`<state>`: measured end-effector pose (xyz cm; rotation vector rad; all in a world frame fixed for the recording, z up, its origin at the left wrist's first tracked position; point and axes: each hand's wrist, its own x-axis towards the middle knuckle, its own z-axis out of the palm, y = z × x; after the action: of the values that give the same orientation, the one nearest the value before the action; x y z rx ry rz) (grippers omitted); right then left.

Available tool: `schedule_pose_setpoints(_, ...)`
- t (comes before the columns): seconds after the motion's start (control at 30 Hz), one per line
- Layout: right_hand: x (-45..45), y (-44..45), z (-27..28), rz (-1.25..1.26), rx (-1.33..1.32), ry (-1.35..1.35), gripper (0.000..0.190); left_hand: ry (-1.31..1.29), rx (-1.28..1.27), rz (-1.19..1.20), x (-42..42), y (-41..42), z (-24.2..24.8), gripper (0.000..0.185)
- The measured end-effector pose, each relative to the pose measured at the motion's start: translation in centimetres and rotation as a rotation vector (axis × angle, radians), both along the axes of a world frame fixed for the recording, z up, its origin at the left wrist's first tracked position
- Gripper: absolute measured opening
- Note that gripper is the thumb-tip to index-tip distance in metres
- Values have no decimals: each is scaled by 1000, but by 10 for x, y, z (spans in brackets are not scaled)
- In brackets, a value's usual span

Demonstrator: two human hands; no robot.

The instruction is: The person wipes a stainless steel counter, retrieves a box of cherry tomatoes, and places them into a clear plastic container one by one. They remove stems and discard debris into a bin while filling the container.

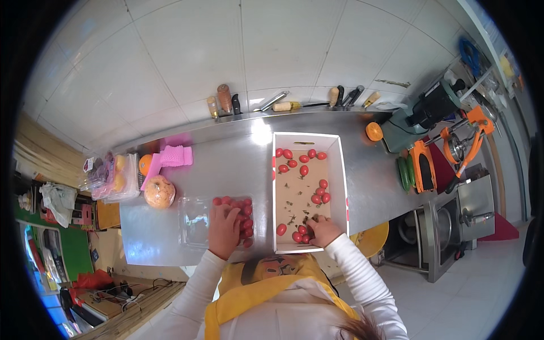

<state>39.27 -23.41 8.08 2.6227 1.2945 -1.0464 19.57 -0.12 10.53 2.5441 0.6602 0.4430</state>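
My left hand [224,231] rests over a clear plastic clamshell container [193,227], its fingers on the cherry tomatoes [247,210] packed in one half. Whether it grips a tomato is hidden beneath the fingers. My right hand [325,230] reaches into a white cardboard box [343,187] with a brown bottom. Its curled fingertips are beside a small cluster of cherry tomatoes [301,234] at the near end; I cannot tell if one is held. More loose tomatoes [304,170] lie towards the far end and right side, with green stem bits [290,203] scattered between.
On the steel counter's left are a pomelo-like fruit [160,191], pink foam netting [176,156], an orange [145,164] and packed fruit [114,178]. At right stand cucumbers [403,173], a cut orange [374,131], an orange manual juicer [423,165] and a dark machine [433,106]. Knives [225,98] line the wall.
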Motion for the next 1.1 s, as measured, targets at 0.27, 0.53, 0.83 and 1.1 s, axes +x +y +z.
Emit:
schedule_pose_setpoints(0.27,-8,18,-18,-19,-53,46,52,-86,-77,45,-5,-8,2,42)
schedule_pose_setpoints(0.53,10,6,26,-209,399,227,26,-488,-558,18,8,-16,46,22)
schedule_pose_setpoints(0.83,-38,32,111,-122,919,10,31,-269,-2645,-408,89,-85,-3,43)
schedule_pose_setpoints(1.1,-41,11,114,-649,1022,311,29,-106,-2534,-280,87,-87,-8,24)
